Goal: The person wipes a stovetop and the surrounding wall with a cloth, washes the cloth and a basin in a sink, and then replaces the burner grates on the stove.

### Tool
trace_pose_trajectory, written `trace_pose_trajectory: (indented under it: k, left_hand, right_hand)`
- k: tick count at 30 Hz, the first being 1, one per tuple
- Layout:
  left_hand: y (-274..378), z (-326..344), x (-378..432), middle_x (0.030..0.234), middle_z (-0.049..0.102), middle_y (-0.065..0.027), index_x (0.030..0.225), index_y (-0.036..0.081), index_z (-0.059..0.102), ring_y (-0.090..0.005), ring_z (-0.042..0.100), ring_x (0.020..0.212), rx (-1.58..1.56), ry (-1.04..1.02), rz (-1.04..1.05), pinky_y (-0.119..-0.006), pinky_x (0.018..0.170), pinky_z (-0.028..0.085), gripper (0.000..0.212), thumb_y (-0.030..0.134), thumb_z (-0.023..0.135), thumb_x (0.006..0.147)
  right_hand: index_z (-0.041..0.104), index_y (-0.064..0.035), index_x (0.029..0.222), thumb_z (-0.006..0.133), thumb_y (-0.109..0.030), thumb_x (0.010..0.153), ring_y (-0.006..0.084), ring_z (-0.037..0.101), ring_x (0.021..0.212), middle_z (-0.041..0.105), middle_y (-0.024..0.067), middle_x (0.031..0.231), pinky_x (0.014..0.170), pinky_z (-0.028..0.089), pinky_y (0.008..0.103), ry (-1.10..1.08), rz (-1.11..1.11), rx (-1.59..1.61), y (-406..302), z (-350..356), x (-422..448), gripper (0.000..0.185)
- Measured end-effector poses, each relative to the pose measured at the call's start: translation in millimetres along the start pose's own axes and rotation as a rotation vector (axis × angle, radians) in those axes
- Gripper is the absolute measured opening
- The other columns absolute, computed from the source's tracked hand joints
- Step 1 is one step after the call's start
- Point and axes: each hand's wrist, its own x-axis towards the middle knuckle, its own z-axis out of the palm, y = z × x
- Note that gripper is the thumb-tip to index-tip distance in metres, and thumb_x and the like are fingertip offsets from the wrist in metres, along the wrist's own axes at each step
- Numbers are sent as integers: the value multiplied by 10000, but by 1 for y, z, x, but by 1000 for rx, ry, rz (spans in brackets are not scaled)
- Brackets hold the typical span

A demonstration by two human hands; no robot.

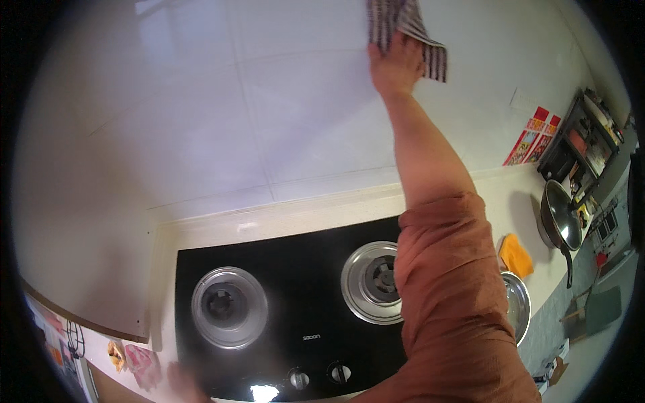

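My right hand (pixel 398 68) is pressed on a striped cloth (pixel 385 22), which lies against the white tiled wall (pixel 312 111) above the hob; one corner of the cloth folds over. The right arm, in a rust-coloured sleeve, reaches up across the right side of the black glass gas hob (pixel 302 282). My left hand (pixel 186 383) shows blurred at the bottom edge, near the hob's front left corner; its fingers cannot be made out. Two round burners, left (pixel 229 307) and right (pixel 373 282), have shiny metal rings, the right one partly hidden by the sleeve. Two knobs (pixel 340 374) sit at the hob's front.
Right of the hob lie an orange cloth (pixel 516 256), a metal bowl (pixel 518 307) partly behind the sleeve, and a dark frying pan (pixel 559 216) near a black rack (pixel 587 136). A pink cloth (pixel 142 365) lies at the lower left, beyond a side panel (pixel 80 282).
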Motion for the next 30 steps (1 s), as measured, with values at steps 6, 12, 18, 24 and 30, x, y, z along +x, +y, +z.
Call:
trace_pose_trajectory:
  k: [6,12,18,24,30]
  left_hand:
    - [-24,10,2,1279,402,-192,1214,4,443,-354,357,1192,-28,-15,75,-435,1001,261,465,337,307,919]
    - [-27,11,1,1303,385,-173,1237,23,431,-335,346,1207,-33,-3,115,-402,1012,256,470,348,305,921]
    - [-42,11,-1,1305,381,-174,1239,28,437,-335,344,1206,-22,-25,75,-401,1015,250,489,371,312,912]
    - [-18,10,6,1292,392,-177,1227,27,446,-342,354,1193,14,-43,53,-414,1011,249,457,332,331,907]
    - [-3,0,3,1285,392,-186,1236,27,430,-350,349,1191,25,-13,101,-430,998,249,452,325,309,917]
  right_hand:
    - [274,-54,1342,468,-528,782,327,213,1290,242,167,1396,1023,197,446,33,207,127,170,24,-33,758]
    - [417,28,1236,463,-480,829,216,508,977,526,122,1129,837,396,316,-401,1010,581,255,12,-88,652]
    - [571,0,1004,447,-246,857,186,556,753,605,71,897,691,447,309,-395,1155,584,241,44,-194,312]
    - [594,42,781,472,-139,781,313,614,782,623,183,916,701,476,355,-728,581,-186,200,66,-231,219]
    - [611,47,788,532,-159,761,307,616,827,622,190,895,752,476,353,-588,852,-76,35,56,-266,223]
